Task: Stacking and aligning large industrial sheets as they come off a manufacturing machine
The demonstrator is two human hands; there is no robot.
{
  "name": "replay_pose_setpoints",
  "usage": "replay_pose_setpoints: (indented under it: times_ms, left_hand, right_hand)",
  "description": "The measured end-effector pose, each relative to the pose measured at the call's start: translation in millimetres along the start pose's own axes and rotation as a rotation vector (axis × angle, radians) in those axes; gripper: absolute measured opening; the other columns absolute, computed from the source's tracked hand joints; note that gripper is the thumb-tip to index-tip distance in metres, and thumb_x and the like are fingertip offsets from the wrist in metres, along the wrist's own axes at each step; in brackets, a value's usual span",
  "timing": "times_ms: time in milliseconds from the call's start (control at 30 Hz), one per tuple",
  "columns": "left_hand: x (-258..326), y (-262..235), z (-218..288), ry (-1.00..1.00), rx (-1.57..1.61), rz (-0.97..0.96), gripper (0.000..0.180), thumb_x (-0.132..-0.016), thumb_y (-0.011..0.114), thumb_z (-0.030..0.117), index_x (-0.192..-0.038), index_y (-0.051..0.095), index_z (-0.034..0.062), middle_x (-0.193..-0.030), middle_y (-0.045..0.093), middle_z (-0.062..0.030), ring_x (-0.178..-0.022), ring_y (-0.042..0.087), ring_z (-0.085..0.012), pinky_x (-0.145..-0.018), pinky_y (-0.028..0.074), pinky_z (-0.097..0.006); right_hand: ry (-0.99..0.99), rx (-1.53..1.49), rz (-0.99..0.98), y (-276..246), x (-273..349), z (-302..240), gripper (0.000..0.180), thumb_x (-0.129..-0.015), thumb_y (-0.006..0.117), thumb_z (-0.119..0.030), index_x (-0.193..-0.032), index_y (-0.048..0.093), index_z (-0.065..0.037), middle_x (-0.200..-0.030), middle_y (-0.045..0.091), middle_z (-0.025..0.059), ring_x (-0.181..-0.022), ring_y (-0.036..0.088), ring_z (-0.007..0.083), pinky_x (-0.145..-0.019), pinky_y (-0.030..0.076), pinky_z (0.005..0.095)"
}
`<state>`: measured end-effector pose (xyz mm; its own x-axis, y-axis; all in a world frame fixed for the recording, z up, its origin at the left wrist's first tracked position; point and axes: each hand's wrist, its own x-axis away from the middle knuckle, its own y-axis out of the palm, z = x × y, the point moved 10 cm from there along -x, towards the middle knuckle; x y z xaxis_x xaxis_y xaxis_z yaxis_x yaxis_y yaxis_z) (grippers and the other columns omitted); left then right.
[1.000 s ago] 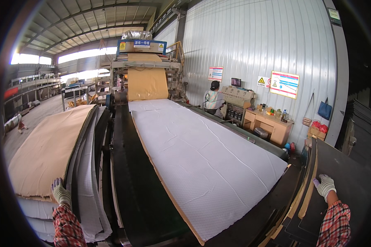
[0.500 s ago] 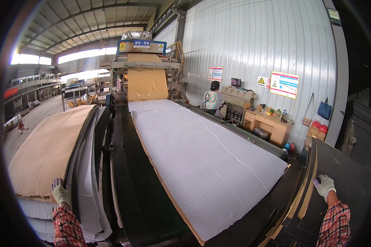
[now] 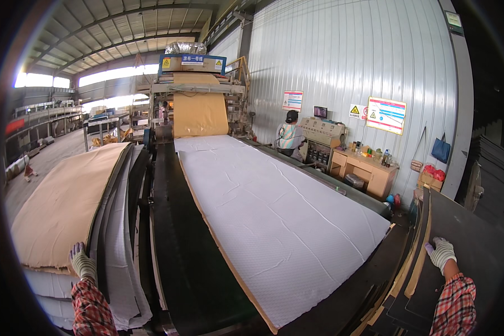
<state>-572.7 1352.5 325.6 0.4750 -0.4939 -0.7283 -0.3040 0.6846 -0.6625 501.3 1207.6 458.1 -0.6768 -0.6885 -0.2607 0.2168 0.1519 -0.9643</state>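
Observation:
My left hand (image 3: pixel 83 262), in a striped work glove with purplish fingertips, lies with fingers stretched out on the right edge of a stack of tan-faced sheets (image 3: pixel 67 201). White and dark sheet edges hang down beside that stack. On the other side, my right hand (image 3: pixel 442 252), gloved alike, rests on top of a pile of dark grey sheets (image 3: pixel 470 235) with tan edges; its thumb is apart from the fingers and it grips nothing. Between my arms, a long white quilted sheet (image 3: pixel 280 218) with wrinkles and a tan edge lies on a dark conveyor belt (image 3: pixel 190 269).
Ahead, a tan web (image 3: pixel 198 115) comes down from a large machine (image 3: pixel 193 64) onto the belt. A co-worker (image 3: pixel 289 134) is by a control console (image 3: pixel 323 131) at the right wall. Nearer stand a wooden desk (image 3: pixel 383 171) with bottles and a hanging blue bag (image 3: pixel 441 150).

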Motion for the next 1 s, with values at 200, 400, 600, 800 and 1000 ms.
replay_pose_setpoints:
  times_ms: [200,400,600,800,1000]
  left_hand:
    - [0.4,-4.9,4.4,0.007,0.001,0.004,0.048,-0.073,0.062,0.026,-0.113,0.054,0.0006,-0.118,0.053,-0.0179,-0.113,0.047,-0.0309,-0.101,0.031,-0.042]
    - [0.0,-2.0,1.6,0.006,0.008,0.004,0.048,-0.072,0.062,0.027,-0.112,0.054,0.0009,-0.118,0.053,-0.0172,-0.113,0.046,-0.0306,-0.101,0.031,-0.042]
    - [0.5,-5.2,4.9,0.005,-0.001,-0.009,0.048,-0.074,0.061,0.027,-0.113,0.054,0.0007,-0.119,0.052,-0.0176,-0.114,0.046,-0.0308,-0.101,0.031,-0.042]
    - [-0.6,-1.7,1.5,0.003,0.004,0.0,0.05,-0.072,0.063,0.028,-0.113,0.054,0.0009,-0.118,0.052,-0.0169,-0.113,0.046,-0.0304,-0.1,0.031,-0.042]
    - [-0.5,-0.8,2.1,0.006,0.007,-0.004,0.049,-0.073,0.063,0.028,-0.113,0.054,0.0008,-0.118,0.052,-0.0171,-0.114,0.046,-0.0305,-0.101,0.031,-0.042]
  right_hand:
    - [-0.002,-0.006,0.002,-0.9,-0.1,-1.3,0.055,-0.086,0.044,-0.044,-0.119,0.05,-0.001,-0.125,0.048,0.0216,-0.119,0.044,0.0331,-0.1,0.032,0.039]
    - [-0.011,-0.006,0.017,-1.2,-0.1,-0.7,0.054,-0.086,0.045,-0.044,-0.118,0.051,-0.001,-0.125,0.048,0.0216,-0.117,0.045,0.0332,-0.099,0.033,0.0391]
    - [-0.007,-0.001,0.012,-2.4,1.1,-2.3,0.054,-0.086,0.045,-0.044,-0.118,0.051,0.0,-0.125,0.048,0.0215,-0.117,0.045,0.0333,-0.099,0.033,0.0391]
    - [-0.01,-0.005,0.013,-0.7,-0.7,-0.8,0.055,-0.086,0.045,-0.044,-0.118,0.051,0.0,-0.125,0.048,0.0216,-0.118,0.044,0.0332,-0.1,0.033,0.0391]
    - [-0.006,0.005,0.005,-0.1,-0.5,-0.5,0.055,-0.086,0.044,-0.044,-0.119,0.05,0.0,-0.125,0.048,0.0215,-0.118,0.044,0.033,-0.1,0.033,0.039]
